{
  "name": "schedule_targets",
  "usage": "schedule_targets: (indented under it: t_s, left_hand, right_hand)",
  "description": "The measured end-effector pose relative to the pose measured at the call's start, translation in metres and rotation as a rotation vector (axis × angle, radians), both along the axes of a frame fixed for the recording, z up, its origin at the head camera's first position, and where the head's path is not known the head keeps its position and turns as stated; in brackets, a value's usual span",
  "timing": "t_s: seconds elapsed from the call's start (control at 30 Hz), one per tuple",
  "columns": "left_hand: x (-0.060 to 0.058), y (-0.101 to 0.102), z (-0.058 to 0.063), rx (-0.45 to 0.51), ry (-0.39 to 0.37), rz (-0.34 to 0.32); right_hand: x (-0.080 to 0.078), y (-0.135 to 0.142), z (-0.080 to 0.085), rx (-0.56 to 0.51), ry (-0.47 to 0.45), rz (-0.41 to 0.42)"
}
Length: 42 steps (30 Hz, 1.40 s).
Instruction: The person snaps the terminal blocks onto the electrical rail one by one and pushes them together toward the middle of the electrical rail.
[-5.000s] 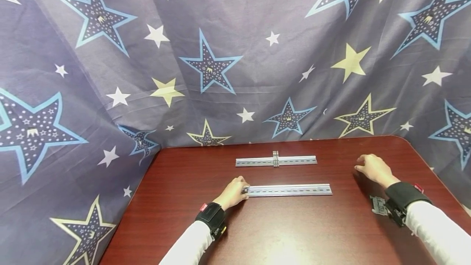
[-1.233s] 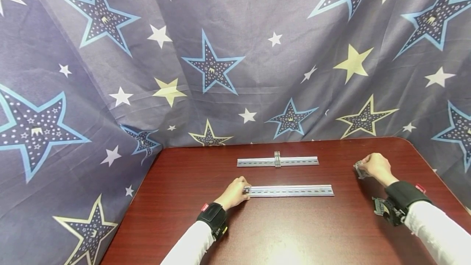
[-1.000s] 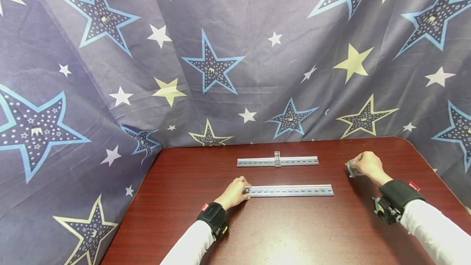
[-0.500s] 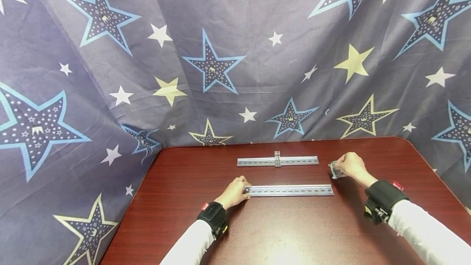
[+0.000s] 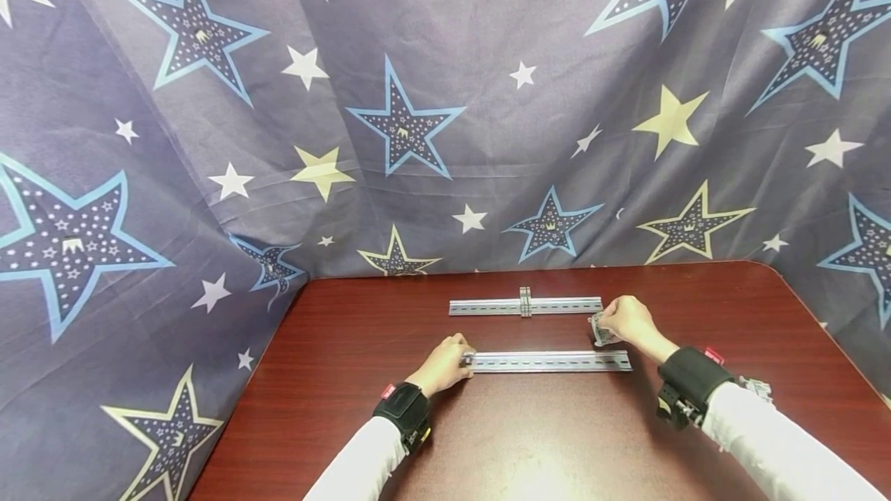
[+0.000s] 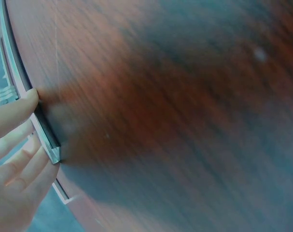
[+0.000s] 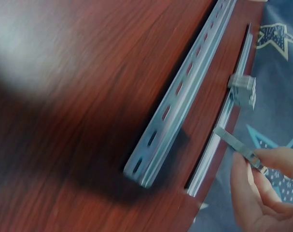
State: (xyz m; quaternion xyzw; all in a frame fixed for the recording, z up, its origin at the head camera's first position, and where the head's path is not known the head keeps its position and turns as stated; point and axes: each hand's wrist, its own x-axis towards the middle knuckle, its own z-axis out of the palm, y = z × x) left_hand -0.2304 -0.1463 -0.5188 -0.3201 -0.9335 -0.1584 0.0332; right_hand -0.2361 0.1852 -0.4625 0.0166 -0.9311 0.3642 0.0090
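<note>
My left hand [image 5: 440,366] grips the left end of the near slotted metal DIN rail [image 5: 550,362]. In the left wrist view its thumb lies along one edge of the rail, with the fingers at the other side. My right hand [image 5: 632,323] pinches a thin grey terminal block [image 7: 235,144] between thumb and fingers. In the head view this block is just behind the near rail's right end, close to the right end of the far DIN rail [image 5: 487,307]. Several grey terminal blocks [image 5: 525,301] stand side by side near the middle of that far rail.
Another grey terminal block [image 5: 757,388] lies on the table at the right, partly hidden by the right forearm. The dark red wooden table [image 5: 334,408] ends at a star-patterned cloth [image 5: 445,199] behind and at the left.
My right hand took up a terminal block at the table's right and has carried it left to the near rail's right end. My left hand has stayed on the rail.
</note>
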Motion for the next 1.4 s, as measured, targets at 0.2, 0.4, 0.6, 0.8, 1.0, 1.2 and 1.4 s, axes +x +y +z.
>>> schedule_targets:
  t_s: [0.2, 0.4, 0.6, 0.8, 1.0, 1.2, 1.4]
  left_hand:
    - [0.001, 0.002, 0.004, -0.049, -0.041, 0.034]
    - [0.001, 0.001, 0.002, -0.034, -0.039, 0.034]
    - [0.001, 0.001, 0.003, -0.033, -0.033, 0.034]
    - [0.001, 0.001, 0.004, -0.035, -0.032, 0.029]
    - [0.001, 0.001, 0.004, -0.028, -0.036, 0.035]
    - [0.000, 0.002, 0.003, -0.033, -0.028, 0.033]
    - [0.001, 0.001, 0.002, -0.032, -0.028, 0.033]
  right_hand:
    - [0.002, -0.021, -0.003, -0.025, -0.010, 0.012]
    - [0.005, -0.044, -0.004, -0.075, -0.053, 0.004]
    - [0.006, -0.064, -0.005, -0.080, -0.049, 0.014]
    - [0.006, -0.082, -0.008, -0.068, -0.035, 0.019]
    - [0.010, -0.097, -0.011, -0.105, -0.057, 0.010]
    - [0.011, -0.112, -0.016, -0.108, -0.061, -0.007]
    - [0.015, -0.127, -0.018, -0.079, -0.049, -0.008]
